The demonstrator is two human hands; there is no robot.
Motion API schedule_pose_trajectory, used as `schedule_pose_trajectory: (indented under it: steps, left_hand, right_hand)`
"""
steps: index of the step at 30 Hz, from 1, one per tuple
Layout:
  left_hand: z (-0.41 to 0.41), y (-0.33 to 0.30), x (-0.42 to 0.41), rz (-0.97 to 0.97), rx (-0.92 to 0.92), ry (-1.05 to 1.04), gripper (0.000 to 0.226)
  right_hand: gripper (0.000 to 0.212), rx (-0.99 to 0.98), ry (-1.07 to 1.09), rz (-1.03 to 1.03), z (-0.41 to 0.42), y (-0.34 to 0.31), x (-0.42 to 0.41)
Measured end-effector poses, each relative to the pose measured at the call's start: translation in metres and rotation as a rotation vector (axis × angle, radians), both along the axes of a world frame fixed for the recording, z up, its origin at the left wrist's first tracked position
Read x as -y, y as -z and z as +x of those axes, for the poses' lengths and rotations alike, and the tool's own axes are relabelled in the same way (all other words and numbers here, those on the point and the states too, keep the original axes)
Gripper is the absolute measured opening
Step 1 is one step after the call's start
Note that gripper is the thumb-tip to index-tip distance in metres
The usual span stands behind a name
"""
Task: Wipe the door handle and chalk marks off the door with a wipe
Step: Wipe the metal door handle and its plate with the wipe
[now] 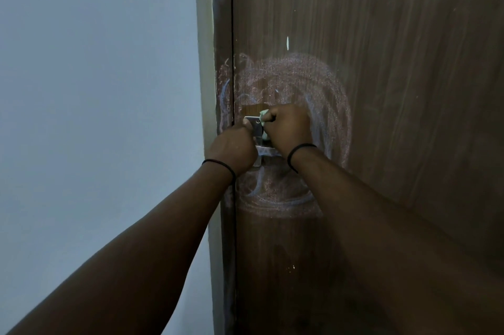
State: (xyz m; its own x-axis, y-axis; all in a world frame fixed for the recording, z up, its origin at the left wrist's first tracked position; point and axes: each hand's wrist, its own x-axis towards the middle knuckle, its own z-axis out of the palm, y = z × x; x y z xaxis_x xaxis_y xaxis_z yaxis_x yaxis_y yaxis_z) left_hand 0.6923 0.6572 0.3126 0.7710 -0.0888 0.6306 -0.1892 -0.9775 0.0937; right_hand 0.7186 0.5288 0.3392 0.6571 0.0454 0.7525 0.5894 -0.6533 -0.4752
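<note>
Pale green wipe [264, 115] bunched in my right hand [289, 124], fingers curled tight round it against the metal door handle [256, 127], my left hand [231, 147] gripping the handle's left side, chalk marks [294, 80] ringing both on the brown door [409, 89].

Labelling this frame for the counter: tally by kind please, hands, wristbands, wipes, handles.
Bare hands: 2, left hand, right hand
Thin black wristbands: 2, left, right
Crumpled pale green wipe: 1, in the right hand's grip
Silver metal door handle: 1
Total: 6
</note>
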Motion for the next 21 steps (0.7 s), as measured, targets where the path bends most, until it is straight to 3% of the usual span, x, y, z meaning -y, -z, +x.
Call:
schedule_pose_trajectory:
  steps: [3,5,9,14,19,21]
  left_hand:
    - [0.001,-0.004,0.001,0.065,-0.009,-0.070,0.055]
    - [0.000,-0.005,0.003,0.087,-0.022,-0.107,0.055]
    - [0.001,-0.004,0.003,0.077,-0.047,-0.099,0.053]
    - [0.002,-0.005,-0.002,0.004,-0.076,0.005,0.047]
    - [0.001,-0.002,-0.006,-0.047,-0.092,0.027,0.039]
    - [-0.001,0.000,-0.007,-0.039,-0.110,0.043,0.044]
  right_hand:
    - [0.015,-0.159,0.093,-0.235,0.004,-0.004,0.003]
    - [0.014,-0.218,0.102,-0.183,0.002,-0.001,0.002]
    - [0.018,-0.034,0.022,0.088,-0.007,0.004,-0.003]
    - [0.021,-0.190,0.086,-0.089,0.000,-0.010,0.002]
    - [0.022,-0.035,0.037,0.091,-0.006,-0.003,-0.005]
    - [0.027,-0.115,0.038,0.007,0.000,-0.002,-0.002]
